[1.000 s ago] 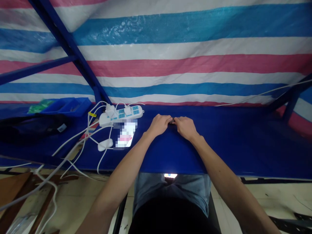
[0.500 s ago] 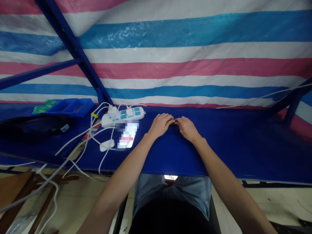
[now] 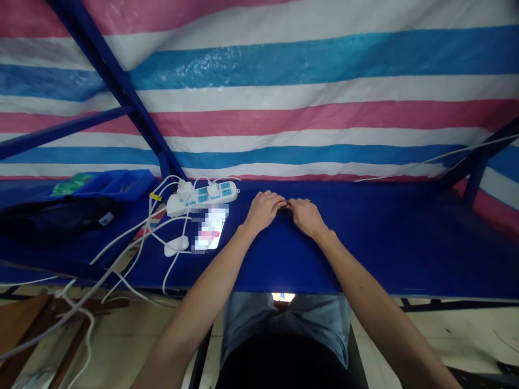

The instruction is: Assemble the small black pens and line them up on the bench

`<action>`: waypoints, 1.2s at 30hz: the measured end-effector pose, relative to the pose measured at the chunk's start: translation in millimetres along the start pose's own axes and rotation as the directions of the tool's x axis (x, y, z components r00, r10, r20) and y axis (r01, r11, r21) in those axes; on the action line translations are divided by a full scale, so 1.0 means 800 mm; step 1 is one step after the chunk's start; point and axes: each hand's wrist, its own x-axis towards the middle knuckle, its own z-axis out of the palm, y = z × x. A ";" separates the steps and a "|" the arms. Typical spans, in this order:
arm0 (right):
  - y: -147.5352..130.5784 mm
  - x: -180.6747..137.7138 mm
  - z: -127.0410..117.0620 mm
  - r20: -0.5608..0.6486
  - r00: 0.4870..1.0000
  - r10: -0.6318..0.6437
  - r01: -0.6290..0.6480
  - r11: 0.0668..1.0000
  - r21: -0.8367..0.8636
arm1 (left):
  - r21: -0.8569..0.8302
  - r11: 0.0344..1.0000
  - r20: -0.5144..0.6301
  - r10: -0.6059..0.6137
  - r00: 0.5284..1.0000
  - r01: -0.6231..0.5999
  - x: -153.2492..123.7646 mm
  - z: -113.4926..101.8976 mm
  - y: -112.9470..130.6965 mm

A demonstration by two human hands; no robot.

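Observation:
Both of my hands meet over the blue tabletop [image 3: 377, 237], with a small dark object [image 3: 287, 205] between their fingertips. Most of that object is covered by the fingers, so its kind cannot be made out. My left hand [image 3: 264, 209] is closed, fingers together and curled down at the object's left side. My right hand [image 3: 305, 214] pinches it from the right, also closed. A tiny thin end of something shows above the right hand's knuckles.
Left of my hands lie a phone with a lit screen [image 3: 211, 231], a white power strip [image 3: 232, 190] with plugs, and a rounded white device [image 3: 177, 246]. White cables [image 3: 121, 265] drape over the table edge. Farther left are a blue bin [image 3: 140, 181] and a black bag [image 3: 60, 213].
The view has shifted slightly. My right hand has turned a little and its fingers have moved slightly over the dark object; my left hand stays at the object's other side.

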 end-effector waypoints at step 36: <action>0.008 0.004 -0.007 -0.018 1.000 -0.026 0.027 0.999 0.032 | 0.045 0.986 -0.040 0.163 0.986 -0.161 -0.005 0.005 -0.015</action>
